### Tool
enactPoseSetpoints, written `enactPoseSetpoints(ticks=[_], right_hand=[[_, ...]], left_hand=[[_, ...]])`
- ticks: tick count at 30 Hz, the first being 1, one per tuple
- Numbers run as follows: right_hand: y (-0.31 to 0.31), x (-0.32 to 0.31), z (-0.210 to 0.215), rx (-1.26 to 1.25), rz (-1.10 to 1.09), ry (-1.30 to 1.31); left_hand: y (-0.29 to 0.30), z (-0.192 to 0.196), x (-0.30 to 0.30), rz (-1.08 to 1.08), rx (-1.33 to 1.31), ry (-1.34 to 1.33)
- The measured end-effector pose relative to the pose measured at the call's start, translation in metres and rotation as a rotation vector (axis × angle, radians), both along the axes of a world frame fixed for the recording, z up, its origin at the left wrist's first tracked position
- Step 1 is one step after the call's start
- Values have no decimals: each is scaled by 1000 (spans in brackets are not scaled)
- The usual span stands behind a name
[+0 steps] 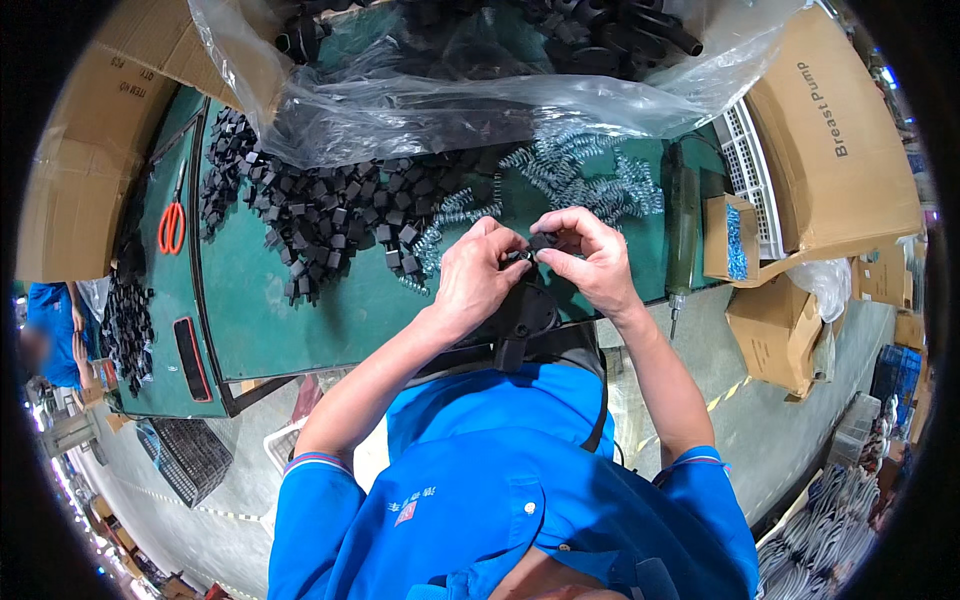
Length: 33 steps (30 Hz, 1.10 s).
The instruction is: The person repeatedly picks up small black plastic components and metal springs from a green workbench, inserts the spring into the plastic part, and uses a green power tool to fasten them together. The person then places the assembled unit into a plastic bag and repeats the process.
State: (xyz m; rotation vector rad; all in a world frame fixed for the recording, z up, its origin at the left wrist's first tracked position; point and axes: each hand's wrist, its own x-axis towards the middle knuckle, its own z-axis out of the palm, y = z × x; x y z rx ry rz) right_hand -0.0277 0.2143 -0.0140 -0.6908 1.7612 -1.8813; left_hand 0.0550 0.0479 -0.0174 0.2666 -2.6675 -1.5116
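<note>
Nearest, the person is wearing a blue shirt (pixel 450 500) and leaning over the surface (pixel 270 345), with both forearms reaching up toward its near edge. A larger black part (pixel 526 312) is sitting at that edge, just below the fingers; whether anything besides the edge is supporting it cannot be told.

Above it, the right grip (pixel 597 262) is pinching a small black block (pixel 541 241) between thumb and fingertips, probably because so little a thing is leaving room for only a fingertip hold. The left grip (pixel 475 272) is facing it, its thumb and finger meeting just beside the block, perhaps for steadying; its fingers are hiding whether they are gripping anything. The block is thus lying between the two hands.

Farther on, metal springs (pixel 590 178) are lying in a loose heap and black blocks (pixel 335 205) are spreading to the left, seemingly kept in front for easy reach. A screwdriver-like tool (pixel 682 225) is resting on the right, apart from the heaps, and a small carton (pixel 716 240) is containing blue bits, probably so they are not scattering. On the left, red-handled scissors (pixel 172 228) and a phone (pixel 192 358) are lying aside. Beyond, a transparent bag (pixel 400 115) is holding more black parts together.
</note>
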Motion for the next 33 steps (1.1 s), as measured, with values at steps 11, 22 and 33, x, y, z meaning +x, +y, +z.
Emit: enactPoseSetpoints(ticks=[11,22,33], right_hand=[[-4,14,10,324,-48,380],[1,14,8,331,-94,474],[-5,37,-5,380,-258,351]], left_hand=[[0,-5,1,-1,3,-67],[-3,11,32,-76,56,-337],[-2,-6,30,36,512,-376]])
